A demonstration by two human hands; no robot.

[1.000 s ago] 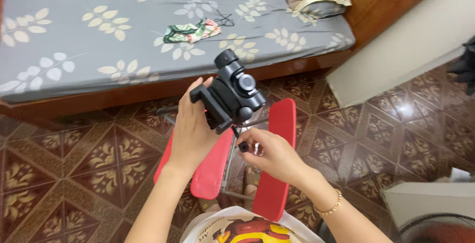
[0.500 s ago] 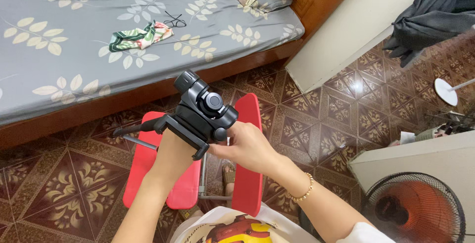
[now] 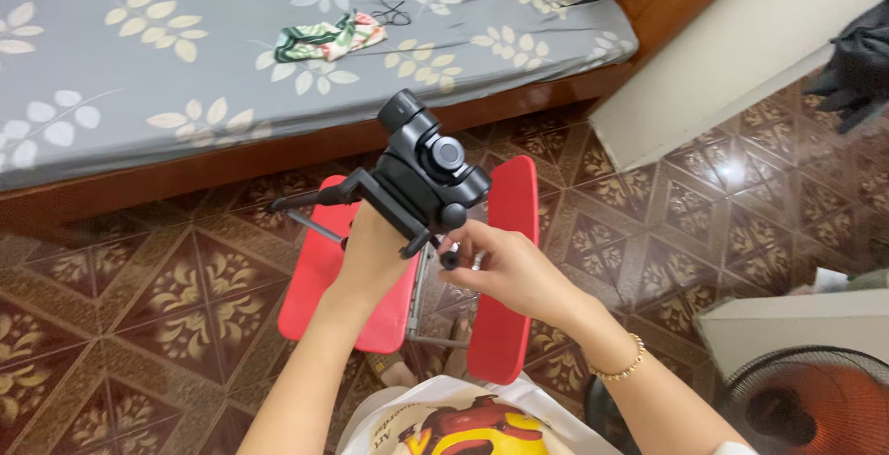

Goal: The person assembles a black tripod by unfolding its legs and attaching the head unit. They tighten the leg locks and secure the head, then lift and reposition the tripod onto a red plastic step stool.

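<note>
Tiled floor, bed [image 3: 278, 94] behind; my left hand [image 3: 375, 256] grips the tripod [image 3: 370, 200] steadying its camera [image 3: 431, 163]; right hand [image 3: 500, 270] pinches a knob [image 3: 449, 259].

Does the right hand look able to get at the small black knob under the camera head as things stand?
Probably yes: the right hand already has fingertips at the knob, with nothing between them.

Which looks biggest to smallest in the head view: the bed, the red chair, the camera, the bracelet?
1. Bed
2. Red chair
3. Camera, though it is nearer the lens, so it looks enlarged
4. Bracelet
</note>
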